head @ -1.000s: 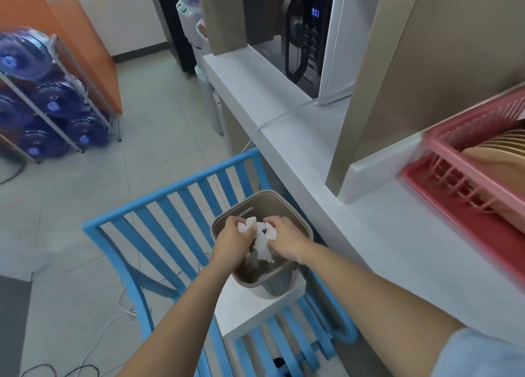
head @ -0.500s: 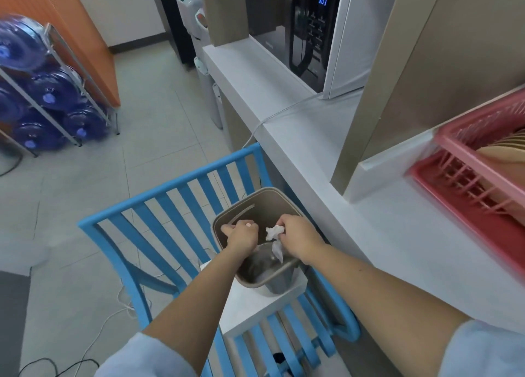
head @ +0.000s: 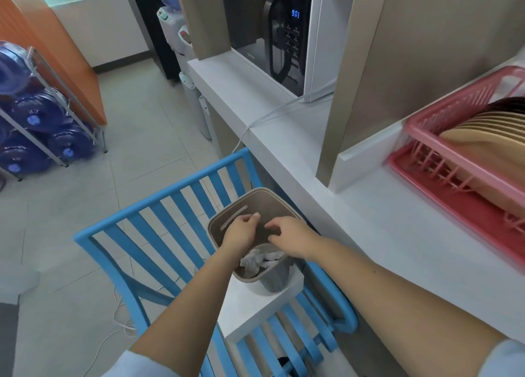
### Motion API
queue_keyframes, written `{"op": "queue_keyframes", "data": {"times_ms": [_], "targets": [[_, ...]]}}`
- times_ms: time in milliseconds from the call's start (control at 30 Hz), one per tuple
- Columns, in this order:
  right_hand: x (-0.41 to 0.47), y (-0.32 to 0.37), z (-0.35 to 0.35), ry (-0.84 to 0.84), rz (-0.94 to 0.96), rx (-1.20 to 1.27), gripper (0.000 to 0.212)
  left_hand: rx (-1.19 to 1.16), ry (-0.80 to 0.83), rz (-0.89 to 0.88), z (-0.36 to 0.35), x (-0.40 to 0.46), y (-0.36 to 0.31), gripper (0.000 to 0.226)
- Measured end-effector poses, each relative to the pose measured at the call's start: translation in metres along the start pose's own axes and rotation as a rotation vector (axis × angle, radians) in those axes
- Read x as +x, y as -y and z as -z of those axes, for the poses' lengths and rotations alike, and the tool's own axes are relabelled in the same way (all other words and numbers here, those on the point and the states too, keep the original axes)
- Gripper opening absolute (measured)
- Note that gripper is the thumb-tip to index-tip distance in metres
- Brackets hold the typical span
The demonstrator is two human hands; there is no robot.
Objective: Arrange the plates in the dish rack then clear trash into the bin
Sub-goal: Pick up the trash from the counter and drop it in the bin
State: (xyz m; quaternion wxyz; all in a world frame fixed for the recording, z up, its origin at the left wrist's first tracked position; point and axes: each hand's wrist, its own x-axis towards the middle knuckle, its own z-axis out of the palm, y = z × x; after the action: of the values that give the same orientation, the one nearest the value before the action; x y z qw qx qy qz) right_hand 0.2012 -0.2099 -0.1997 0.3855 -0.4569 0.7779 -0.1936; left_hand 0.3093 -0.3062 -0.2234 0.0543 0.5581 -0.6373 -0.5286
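A: Tissue (head: 260, 258) lies crumpled inside the bin (head: 272, 203), centre of frame. Plates (head: 488, 132) stand in the dish rack (head: 426, 132), right edge.

B: Both hands, left (head: 241, 230) and right (head: 289, 234), hover above, fingers loosely curled, holding nothing. A careless knock may tip the bin off its small white stand (head: 255, 308).

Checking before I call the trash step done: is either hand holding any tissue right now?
No: the left hand and right hand hover empty over the bin, and the crumpled tissue lies inside it.
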Motion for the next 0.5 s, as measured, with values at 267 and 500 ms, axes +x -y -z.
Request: {"op": "queue_keyframes", "data": {"times_ms": [267, 500], "targets": [[-0.076, -0.005, 0.030, -0.320, 0.098, 0.276, 0.023, -0.053, -0.121, -0.209, -0.001, -0.058, -0.035, 0.032], [-0.178, -0.031, 0.060, -0.542, 0.081, 0.411, 0.015, -0.034, 0.095, -0.426, -0.058, -0.134, -0.069, 0.026]]}}
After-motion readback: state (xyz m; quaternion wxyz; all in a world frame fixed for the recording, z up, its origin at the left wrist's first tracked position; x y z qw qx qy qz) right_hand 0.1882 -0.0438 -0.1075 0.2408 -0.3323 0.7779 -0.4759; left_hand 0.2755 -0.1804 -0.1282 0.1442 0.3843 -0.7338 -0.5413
